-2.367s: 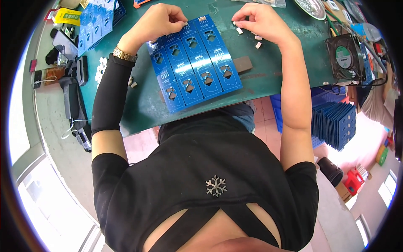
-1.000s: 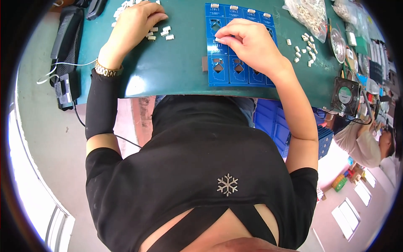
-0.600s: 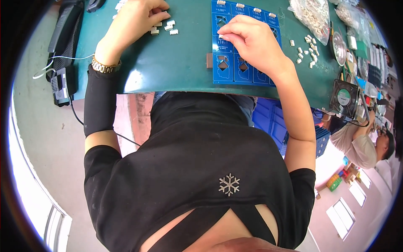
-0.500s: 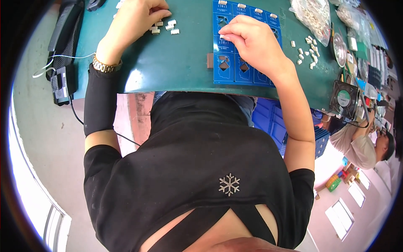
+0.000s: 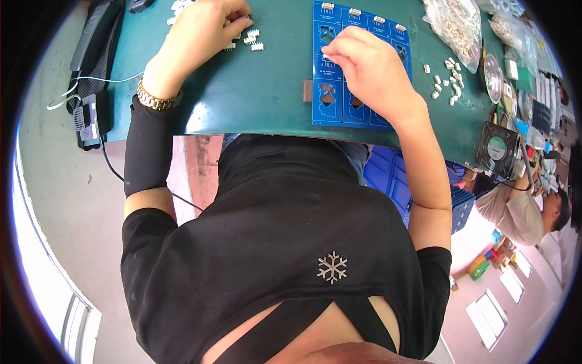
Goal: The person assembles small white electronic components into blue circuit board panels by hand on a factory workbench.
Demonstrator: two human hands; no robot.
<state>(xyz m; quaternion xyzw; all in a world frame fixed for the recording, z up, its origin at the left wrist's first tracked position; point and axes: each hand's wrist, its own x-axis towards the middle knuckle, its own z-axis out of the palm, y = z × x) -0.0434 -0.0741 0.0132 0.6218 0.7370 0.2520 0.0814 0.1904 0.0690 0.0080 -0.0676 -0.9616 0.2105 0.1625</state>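
Note:
A blue circuit board panel [image 5: 328,115] with cut-out windows lies on the table's near part, and several white connectors [image 5: 379,20] stand along its far edge. My right hand [image 5: 374,70] is over the panel, thumb and forefinger closed on a small white connector [image 5: 327,56] at the second row, by the left edge. The fingers hide most of that connector. To the left, my left hand [image 5: 203,33] rests over a group of loose white pin connectors [image 5: 251,40]. Its fingertips are pinched together, and whatever lies between them is hidden.
More white connectors [image 5: 453,82] lie scattered right of the panel, below a clear bag of small parts [image 5: 456,27]. A round metal dish [image 5: 492,79] and a black fan [image 5: 498,145] sit at the right edge. A brown block [image 5: 307,91] touches the panel's left side.
The table and everything on it appear shifted slightly right and down. My right hand stays pinched at the same spot on the panel; my left hand stays over the loose connectors.

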